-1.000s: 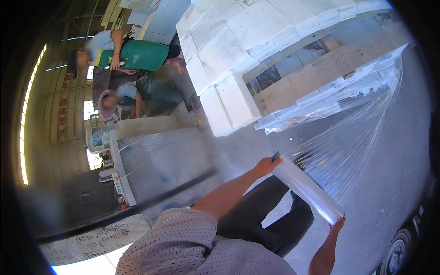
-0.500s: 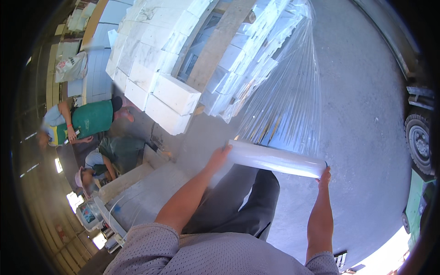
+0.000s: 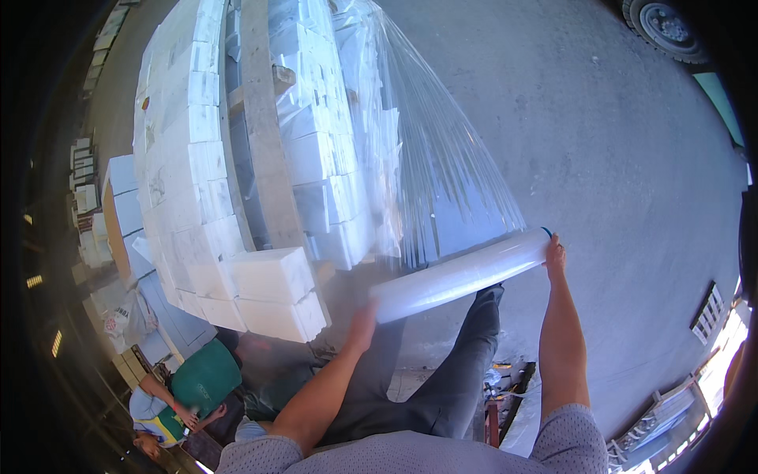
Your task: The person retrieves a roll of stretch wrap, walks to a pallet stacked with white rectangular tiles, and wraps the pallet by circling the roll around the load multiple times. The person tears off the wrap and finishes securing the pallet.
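A wide roll of clear stretch film [image 3: 458, 272] spans the space between my hands, its right end higher than its left. My left hand [image 3: 363, 324] grips the left end, and my right hand [image 3: 556, 254] is closed on the right end, by a dark core edge. From the roll a pleated sheet of film [image 3: 438, 150] runs taut up to a tall stack of white blocks [image 3: 185, 182]. Wooden boards [image 3: 268, 142] divide the stack. Film wraps the blocks on its right side, while blocks at the near left corner [image 3: 276, 288] look bare.
Grey concrete floor [image 3: 600, 174] extends to the right. A vehicle wheel [image 3: 667, 30] stands at the far right. A person in a green garment [image 3: 207, 379] is at the lower left, near pale boxes [image 3: 170, 312]. A slatted pallet [image 3: 708, 312] lies at the right.
My view has turned, so the stack now stands more upright and further left. The roll has tilted, its right end rising. My legs have stepped apart. Both hands keep hold of the roll.
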Available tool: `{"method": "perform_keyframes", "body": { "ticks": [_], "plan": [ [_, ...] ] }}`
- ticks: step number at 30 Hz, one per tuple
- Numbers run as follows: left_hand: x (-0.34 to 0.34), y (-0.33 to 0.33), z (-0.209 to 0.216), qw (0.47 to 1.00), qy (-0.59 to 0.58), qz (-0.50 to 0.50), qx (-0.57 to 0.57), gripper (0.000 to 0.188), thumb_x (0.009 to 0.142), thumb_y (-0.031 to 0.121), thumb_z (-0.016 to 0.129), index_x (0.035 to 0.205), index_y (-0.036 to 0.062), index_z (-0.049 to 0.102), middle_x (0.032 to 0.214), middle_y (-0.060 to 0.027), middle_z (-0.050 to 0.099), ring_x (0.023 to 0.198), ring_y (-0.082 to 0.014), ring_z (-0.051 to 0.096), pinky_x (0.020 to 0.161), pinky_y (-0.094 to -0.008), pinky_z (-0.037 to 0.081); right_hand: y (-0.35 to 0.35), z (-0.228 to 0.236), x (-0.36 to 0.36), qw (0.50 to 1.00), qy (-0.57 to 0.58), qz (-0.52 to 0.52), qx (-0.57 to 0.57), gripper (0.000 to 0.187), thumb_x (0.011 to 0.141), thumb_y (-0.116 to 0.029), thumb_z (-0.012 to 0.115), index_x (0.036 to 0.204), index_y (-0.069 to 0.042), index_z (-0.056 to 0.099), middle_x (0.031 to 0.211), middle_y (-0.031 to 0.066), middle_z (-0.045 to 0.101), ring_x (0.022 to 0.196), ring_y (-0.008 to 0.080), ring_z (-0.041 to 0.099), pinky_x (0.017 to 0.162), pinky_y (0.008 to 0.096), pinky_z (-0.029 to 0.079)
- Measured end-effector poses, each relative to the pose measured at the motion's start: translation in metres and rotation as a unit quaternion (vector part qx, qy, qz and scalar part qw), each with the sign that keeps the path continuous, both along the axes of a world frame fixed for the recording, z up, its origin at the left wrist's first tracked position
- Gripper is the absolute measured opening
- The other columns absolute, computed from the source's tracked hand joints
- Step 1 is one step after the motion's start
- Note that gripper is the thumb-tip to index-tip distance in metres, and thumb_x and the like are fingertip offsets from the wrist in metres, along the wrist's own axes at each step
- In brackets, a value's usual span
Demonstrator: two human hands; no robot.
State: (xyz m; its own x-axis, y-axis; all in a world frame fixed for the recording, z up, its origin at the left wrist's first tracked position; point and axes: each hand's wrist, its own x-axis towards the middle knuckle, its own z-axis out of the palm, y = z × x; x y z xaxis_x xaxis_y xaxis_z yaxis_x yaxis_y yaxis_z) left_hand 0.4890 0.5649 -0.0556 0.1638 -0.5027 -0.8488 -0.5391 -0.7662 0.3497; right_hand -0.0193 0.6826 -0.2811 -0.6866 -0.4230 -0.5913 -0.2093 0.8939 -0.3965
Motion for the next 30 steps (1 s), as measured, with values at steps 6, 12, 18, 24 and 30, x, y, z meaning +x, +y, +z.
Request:
{"method": "perform_keyframes", "body": {
  "ticks": [6,12,18,24,30],
  "plan": [
    [0.083,-0.002,-0.038,0.994,-0.018,-0.105,0.022,0.064,0.094,0.052,0.044,0.114,-0.0075,0.057,0.109,-0.0203,0.061,0.104,-0.0277,0.056,0.092,-0.0396,0.04,0.027,-0.048,0.082,0.997,-0.067,-0.04,-0.012,0.06,0.098,-0.049,0.026,0.126,-0.003,0.05,0.097,0.0277,0.062,0.08,0.0395,0.065,0.061,0.0389,0.057],
    [0.125,-0.011,-0.046,0.975,-0.092,-0.2,0.011,0.063,0.095,0.051,0.044,0.115,-0.0079,0.056,0.11,-0.0223,0.06,0.104,-0.0331,0.055,0.093,-0.0408,0.039,0.042,-0.085,0.177,0.981,-0.079,-0.174,-0.03,0.077,0.093,-0.06,0.027,0.102,0.007,0.063,0.093,0.0292,0.064,0.075,0.0358,0.067,0.064,0.0394,0.055],
    [0.156,-0.022,-0.033,0.959,-0.144,-0.243,0.011,0.065,0.095,0.052,0.043,0.118,-0.008,0.054,0.109,-0.0209,0.06,0.097,-0.0302,0.057,0.088,-0.0401,0.044,0.084,-0.139,0.303,0.95,-0.145,-0.269,-0.064,0.085,0.092,-0.064,0.032,0.106,0.016,0.058,0.092,0.0285,0.063,0.077,0.0348,0.067,0.06,0.0369,0.057],
    [0.214,-0.047,-0.043,0.939,-0.028,-0.336,-0.067,0.059,0.099,0.041,0.041,0.127,-0.0103,0.049,0.121,-0.0182,0.057,0.113,-0.0251,0.052,0.098,-0.0346,0.037,0.103,-0.184,0.421,0.901,-0.214,-0.374,-0.043,0.085,0.092,-0.063,0.031,0.105,0.016,0.059,0.093,0.0283,0.063,0.082,0.0348,0.066,0.063,0.041,0.056],
    [0.292,-0.089,-0.068,0.883,-0.015,-0.45,-0.135,0.05,0.1,0.034,0.042,0.121,-0.0109,0.052,0.112,-0.0189,0.06,0.104,-0.0265,0.055,0.091,-0.0367,0.041,0.108,-0.212,0.542,0.908,-0.151,-0.391,-0.008,0.079,0.096,-0.055,0.019,0.102,0.011,0.063,0.106,0.0352,0.059,0.11,0.0465,0.053,0.098,0.0463,0.038]
  ]
}}
